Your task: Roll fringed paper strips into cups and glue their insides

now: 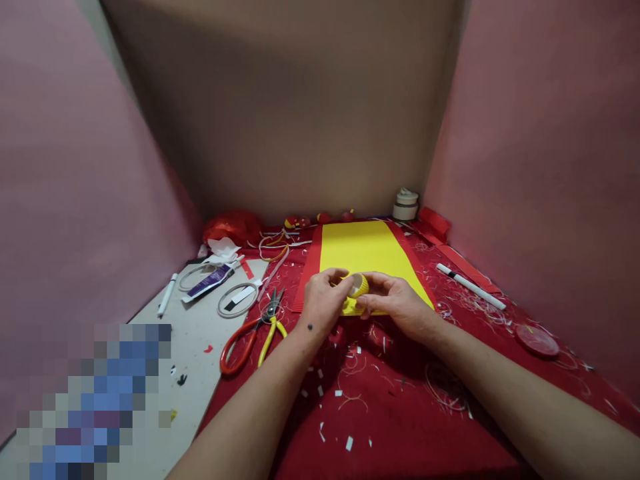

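Between my two hands is a small yellow ribbed cup-shaped piece (pixel 359 286), its hollow side tilted up toward me. My left hand (pixel 327 297) pinches it from the left with the fingertips. From the right, my right hand (pixel 393 301) grips the same piece with thumb and fingers. Both hands are just above the near end of a yellow sheet (pixel 365 250) with red ribbed side strips. Left of my left forearm lie scissors (pixel 255 333) with one red and one yellow handle, blades pointing away. The fingertips partly hide the piece.
A red cloth (pixel 400 413) strewn with paper and thread scraps covers the table. At left are tape rings (pixel 238 300), a purple tube (pixel 210 281) and a white marker (pixel 167 295). Another marker (pixel 471 287) lies right; a white container (pixel 405 205) stands behind. Pink walls flank both sides.
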`<state>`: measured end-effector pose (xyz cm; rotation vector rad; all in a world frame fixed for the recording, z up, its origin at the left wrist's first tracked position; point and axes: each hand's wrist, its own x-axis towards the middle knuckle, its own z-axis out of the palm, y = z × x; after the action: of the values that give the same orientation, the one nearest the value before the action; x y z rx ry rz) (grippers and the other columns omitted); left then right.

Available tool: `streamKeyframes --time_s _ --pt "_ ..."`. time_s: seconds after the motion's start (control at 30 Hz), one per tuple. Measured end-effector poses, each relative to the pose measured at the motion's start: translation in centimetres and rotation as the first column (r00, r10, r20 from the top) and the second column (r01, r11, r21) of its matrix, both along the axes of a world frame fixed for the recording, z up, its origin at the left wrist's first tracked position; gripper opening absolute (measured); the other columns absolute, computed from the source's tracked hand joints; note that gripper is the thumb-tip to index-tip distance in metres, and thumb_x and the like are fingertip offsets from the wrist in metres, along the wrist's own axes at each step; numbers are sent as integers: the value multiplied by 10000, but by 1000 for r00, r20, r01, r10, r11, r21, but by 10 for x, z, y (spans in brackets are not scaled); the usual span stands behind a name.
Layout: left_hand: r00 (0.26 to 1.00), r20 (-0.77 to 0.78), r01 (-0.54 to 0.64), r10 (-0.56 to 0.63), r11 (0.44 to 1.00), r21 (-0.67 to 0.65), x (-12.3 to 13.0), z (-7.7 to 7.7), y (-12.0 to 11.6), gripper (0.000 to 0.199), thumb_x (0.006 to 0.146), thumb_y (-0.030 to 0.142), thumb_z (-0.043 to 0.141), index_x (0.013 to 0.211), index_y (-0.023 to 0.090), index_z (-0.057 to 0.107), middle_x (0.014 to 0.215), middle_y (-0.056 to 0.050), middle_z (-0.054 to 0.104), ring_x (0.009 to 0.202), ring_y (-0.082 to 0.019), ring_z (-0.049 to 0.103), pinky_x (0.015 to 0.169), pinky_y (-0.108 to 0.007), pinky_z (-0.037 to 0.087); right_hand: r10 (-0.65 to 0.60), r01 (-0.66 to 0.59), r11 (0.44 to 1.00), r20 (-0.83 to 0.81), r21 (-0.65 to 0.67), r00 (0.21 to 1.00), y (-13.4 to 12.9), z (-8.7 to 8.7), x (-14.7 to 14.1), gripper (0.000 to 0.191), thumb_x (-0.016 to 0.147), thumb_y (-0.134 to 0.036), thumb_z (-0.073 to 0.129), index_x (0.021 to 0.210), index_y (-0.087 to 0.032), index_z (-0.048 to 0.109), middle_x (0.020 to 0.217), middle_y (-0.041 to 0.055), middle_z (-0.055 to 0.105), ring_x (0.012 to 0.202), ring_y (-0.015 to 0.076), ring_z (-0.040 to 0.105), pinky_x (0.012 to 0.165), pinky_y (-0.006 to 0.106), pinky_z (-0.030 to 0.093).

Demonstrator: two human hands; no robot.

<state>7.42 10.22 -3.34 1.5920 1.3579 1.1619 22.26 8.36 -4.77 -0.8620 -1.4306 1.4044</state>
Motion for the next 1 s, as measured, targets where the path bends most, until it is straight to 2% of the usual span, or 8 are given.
streamKeyframes --time_s 0.07,0.17,0.27,0.37,0.53,0.7,0.9,1.0 --pt "1000 -11 -13 13 999 41 -2 -1 1 226 630 303 634 767 128 671 713 -50 660 651 -140 577 611 -238 429 44 -43 999 17 -11 999 -1 0 3 281 669 -260 687 939 -196 643 816 2 632 630 117 564 618 271 461" --pt "998 29 49 -50 998 38 -2 -3 1 159 639 276 630 698 130 650 645 -25 623 599 -118 539 572 -230 407 63 -62 993 6 -98 998 -1 -3 5 232 681 -300 700 878 -183 656 730 0 618 587 112 558 595 264 461" --pt "992 93 88 -86 996 -17 -1 -6 0 200 634 322 655 676 127 630 620 -12 596 567 -100 508 553 -227 391 63 -82 977 -99 -199 993 1 -7 6 262 652 -306 736 870 -177 667 789 34 625 655 144 592 598 276 493" --pt "992 102 76 -73 997 -27 1 -7 0 215 633 344 664 659 135 618 615 -9 592 562 -96 504 555 -230 392 29 -62 964 -132 -260 991 4 -12 5 241 622 -289 765 818 -182 673 799 40 630 672 154 609 603 281 518" --pt "998 62 13 -11 999 -31 2 -9 2 141 633 277 656 662 146 612 637 -12 606 603 -108 527 582 -236 409 -52 -7 964 -215 -267 975 6 -17 4 234 598 -260 783 793 -225 659 870 30 663 756 195 650 745 372 538" --pt "996 80 48 -43 996 -73 2 -9 3 106 638 239 644 642 146 595 597 9 577 556 -89 498 547 -218 396 -29 -12 971 -171 -238 985 9 -19 7 221 619 -288 762 800 -232 648 857 43 677 758 230 662 796 461 521" --pt "996 81 55 -44 989 -135 2 -6 -1 158 639 278 667 677 143 592 605 6 565 551 -92 494 542 -225 403 -26 -15 969 -160 -248 987 12 -23 11 226 630 -294 736 833 -236 657 893 70 688 789 253 659 763 453 524" --pt "1000 26 -11 13 998 -70 -1 -3 1 233 665 358 653 731 143 596 691 -35 610 627 -126 540 603 -261 438 -41 -18 960 -203 -281 978 11 -20 11 219 647 -275 719 854 -227 664 901 90 695 796 264 659 794 453 505"
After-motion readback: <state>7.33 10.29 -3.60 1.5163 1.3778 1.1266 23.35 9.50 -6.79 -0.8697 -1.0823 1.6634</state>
